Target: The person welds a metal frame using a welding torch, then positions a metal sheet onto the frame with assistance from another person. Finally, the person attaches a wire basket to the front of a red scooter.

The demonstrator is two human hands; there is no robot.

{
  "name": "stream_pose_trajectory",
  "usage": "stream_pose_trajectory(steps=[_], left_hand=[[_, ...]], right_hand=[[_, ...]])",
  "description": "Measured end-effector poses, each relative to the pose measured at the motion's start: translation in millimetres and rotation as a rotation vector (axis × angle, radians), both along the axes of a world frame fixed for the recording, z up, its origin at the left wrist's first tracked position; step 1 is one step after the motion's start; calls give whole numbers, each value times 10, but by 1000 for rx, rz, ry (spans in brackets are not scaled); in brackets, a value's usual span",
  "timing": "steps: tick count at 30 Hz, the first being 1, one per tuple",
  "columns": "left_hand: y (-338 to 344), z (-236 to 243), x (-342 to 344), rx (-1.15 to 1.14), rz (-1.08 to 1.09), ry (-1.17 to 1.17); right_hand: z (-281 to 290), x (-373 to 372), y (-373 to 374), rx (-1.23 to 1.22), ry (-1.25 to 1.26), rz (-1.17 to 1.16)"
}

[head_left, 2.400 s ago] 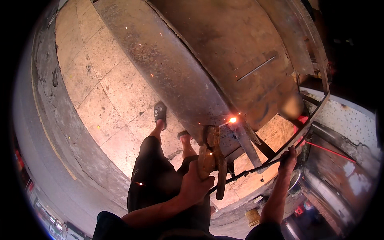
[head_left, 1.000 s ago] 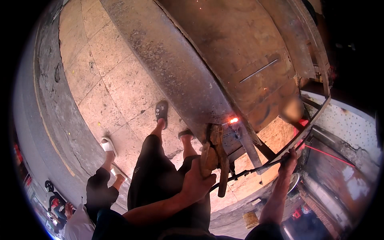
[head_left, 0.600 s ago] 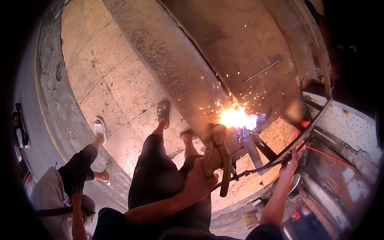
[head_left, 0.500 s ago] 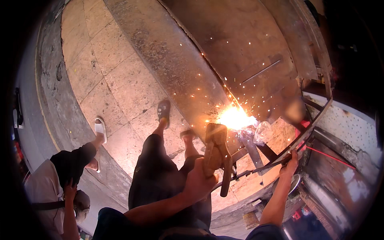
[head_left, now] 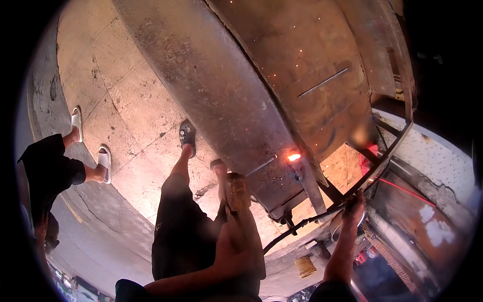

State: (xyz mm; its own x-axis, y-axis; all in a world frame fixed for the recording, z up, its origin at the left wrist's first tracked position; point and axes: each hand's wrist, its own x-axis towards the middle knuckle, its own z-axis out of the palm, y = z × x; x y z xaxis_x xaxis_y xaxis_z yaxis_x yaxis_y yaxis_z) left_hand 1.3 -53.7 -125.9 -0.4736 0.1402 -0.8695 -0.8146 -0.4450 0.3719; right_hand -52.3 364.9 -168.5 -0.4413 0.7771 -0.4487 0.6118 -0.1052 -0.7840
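Note:
My left hand (head_left: 231,249) is closed around a worn brown welding electrode holder (head_left: 238,191). A thin electrode (head_left: 261,165) sticks out from its jaws toward the metal, its tip apart from a glowing orange spot (head_left: 294,157). That spot sits at the end of the long seam between a narrow steel strip (head_left: 216,85) and a wide rusty sheet (head_left: 282,50). My right hand (head_left: 354,207) is closed at the frame's near corner, where the black cable (head_left: 312,219) passes. Whether it grips the cable, the frame or both, I cannot tell.
A loose metal rod (head_left: 323,83) lies on the rusty sheet. The steel frame (head_left: 390,151) runs along the right. A person in white slides (head_left: 104,163) stands at the left. A rusty can (head_left: 305,267) and a red cable (head_left: 407,191) are nearby.
The bright arc and most sparks are gone, leaving a glowing spot. My left hand has pulled the electrode holder back, down and left. The other person's legs appear further left.

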Motion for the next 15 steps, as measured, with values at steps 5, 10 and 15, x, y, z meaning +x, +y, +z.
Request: stream_pose_trajectory(steps=[5, 10, 15], left_hand=[[-110, 133, -31, 148, -173, -101], [57, 137, 202, 476, 132, -344], [110, 322, -88, 819, 268, 37]], right_hand=[[-47, 39, 48, -41, 20, 113], [-46, 47, 120, -89, -21, 38], [29, -40, -1, -114, -94, 60]])
